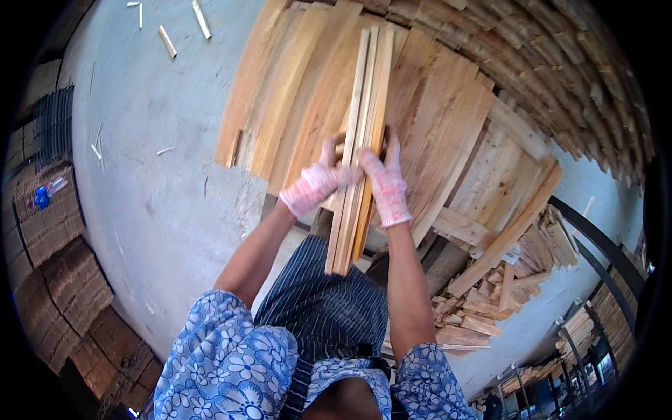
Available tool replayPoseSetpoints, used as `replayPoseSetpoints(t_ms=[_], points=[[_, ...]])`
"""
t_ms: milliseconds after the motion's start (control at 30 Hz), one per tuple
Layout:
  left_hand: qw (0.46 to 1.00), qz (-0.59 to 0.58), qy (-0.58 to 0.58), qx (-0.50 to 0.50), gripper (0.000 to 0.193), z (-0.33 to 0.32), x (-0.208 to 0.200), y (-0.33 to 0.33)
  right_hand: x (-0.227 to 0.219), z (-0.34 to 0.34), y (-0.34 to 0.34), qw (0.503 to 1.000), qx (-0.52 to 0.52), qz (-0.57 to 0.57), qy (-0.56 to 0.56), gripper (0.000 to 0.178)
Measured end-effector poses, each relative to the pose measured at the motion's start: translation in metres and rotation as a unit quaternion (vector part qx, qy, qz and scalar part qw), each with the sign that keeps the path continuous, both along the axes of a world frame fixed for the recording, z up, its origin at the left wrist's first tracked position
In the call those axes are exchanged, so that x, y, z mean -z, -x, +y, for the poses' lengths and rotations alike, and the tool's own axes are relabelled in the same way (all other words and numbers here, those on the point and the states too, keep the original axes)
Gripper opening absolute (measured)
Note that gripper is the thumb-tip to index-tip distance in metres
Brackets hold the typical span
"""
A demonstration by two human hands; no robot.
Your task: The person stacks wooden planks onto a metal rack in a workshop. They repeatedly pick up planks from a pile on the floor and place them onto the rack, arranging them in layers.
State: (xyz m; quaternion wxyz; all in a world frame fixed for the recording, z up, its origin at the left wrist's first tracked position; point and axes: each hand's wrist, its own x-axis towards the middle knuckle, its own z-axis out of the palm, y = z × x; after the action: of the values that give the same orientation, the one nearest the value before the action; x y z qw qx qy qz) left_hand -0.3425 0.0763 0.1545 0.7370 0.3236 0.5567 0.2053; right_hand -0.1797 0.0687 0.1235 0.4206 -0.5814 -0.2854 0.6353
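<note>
A bundle of long, narrow wooden strips (363,98) is held in front of me, running lengthwise away from my body. My left hand (318,180), in a white and pink knitted glove, grips it from the left side. Gloved the same way, my right hand (386,180) clasps its right side, thumb on top and fingers partly hidden behind the wood. The near end of the strips hangs over my dark striped apron (322,301). Beneath the bundle lies a broad layer of wide wooden boards (301,84).
Stacked timber (532,63) rises at the far right. Wood offcuts (490,301) are heaped on the floor at the right, beside black metal bars (602,238). Bundled brown stacks (52,210) line the left, and a few wood scraps (168,42) lie on the grey floor (154,126).
</note>
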Motion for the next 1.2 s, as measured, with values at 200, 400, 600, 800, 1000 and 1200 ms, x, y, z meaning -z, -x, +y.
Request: replayPoseSetpoints(t_ms=[200,400,600,800,1000,1200], points=[[0.99,-0.078,-0.054,-0.1,0.094,-0.05,0.022,-0.047,0.0,-0.06,-0.068,0.994,0.072,-0.079,-0.021,0.087],[0.926,0.312,-0.195,0.086,0.086,-0.032,0.039,-0.06,0.02,-0.049,-0.195,0.875,0.048,-0.478,0.06,0.085],[0.706,0.605,-0.293,0.224,0.078,0.007,0.082,-0.103,0.109,-0.019,-0.21,0.805,0.011,-0.591,0.051,0.069],[0.687,0.617,-0.35,0.154,0.074,0.02,0.113,-0.113,0.093,-0.017,-0.218,0.793,-0.068,-0.601,0.071,0.065],[0.656,0.657,-0.341,0.149,0.078,0.019,0.114,-0.11,0.012,-0.047,-0.339,0.619,0.047,-0.761,0.19,0.085],[0.708,0.624,-0.288,0.163,0.098,0.021,0.1,-0.124,0.073,-0.1,-0.383,0.744,0.085,-0.59,0.303,0.104]])
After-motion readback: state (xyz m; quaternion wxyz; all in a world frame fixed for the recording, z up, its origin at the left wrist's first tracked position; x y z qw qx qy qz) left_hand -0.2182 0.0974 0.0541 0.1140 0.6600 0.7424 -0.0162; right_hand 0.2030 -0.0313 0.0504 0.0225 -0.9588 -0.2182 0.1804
